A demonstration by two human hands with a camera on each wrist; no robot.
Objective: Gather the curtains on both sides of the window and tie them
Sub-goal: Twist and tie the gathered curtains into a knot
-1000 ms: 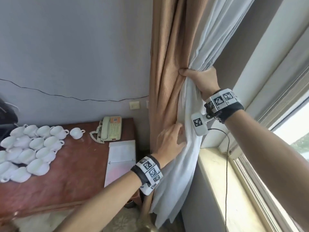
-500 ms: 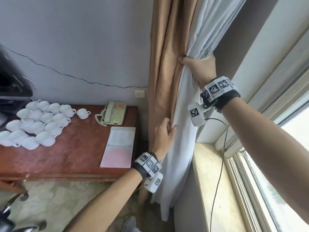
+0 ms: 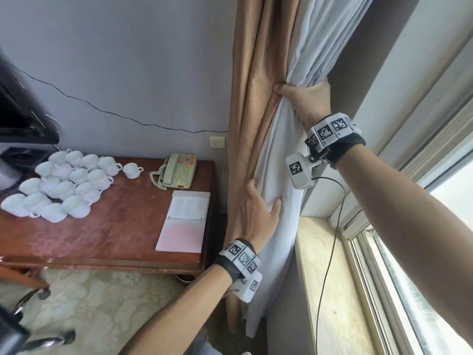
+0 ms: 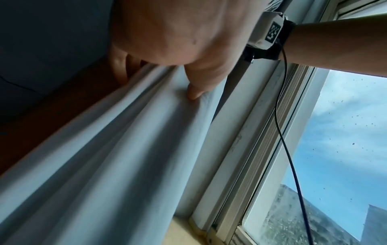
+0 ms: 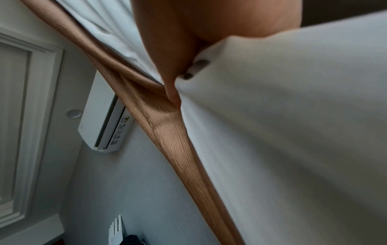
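Note:
A brown curtain [image 3: 256, 98] with a white lining [image 3: 279, 162] hangs bunched at the window's left side. My right hand [image 3: 304, 98] grips the gathered bundle high up, thumb tucked in where brown meets white. In the right wrist view the brown curtain [image 5: 167, 132] and the white lining [image 5: 293, 132] run down from my right hand [image 5: 188, 33]. My left hand [image 3: 258, 211] holds the curtain lower down. Its fingers [image 4: 121, 69] curl round the brown edge while the thumb [image 4: 194, 94] presses into the white lining [image 4: 125, 149].
Left of the curtain stands a wooden table [image 3: 115, 234] with several white cups [image 3: 64, 185], a telephone [image 3: 179, 171] and an open binder [image 3: 186, 221]. A stone windowsill [image 3: 330, 290] and the window [image 3: 435, 278] lie to the right. A black cable [image 3: 330, 252] hangs from my right wrist.
My left hand left the white lining, caught the brown edge, and now spreads its thumb back across the lining. My right hand has kept its grip higher up.

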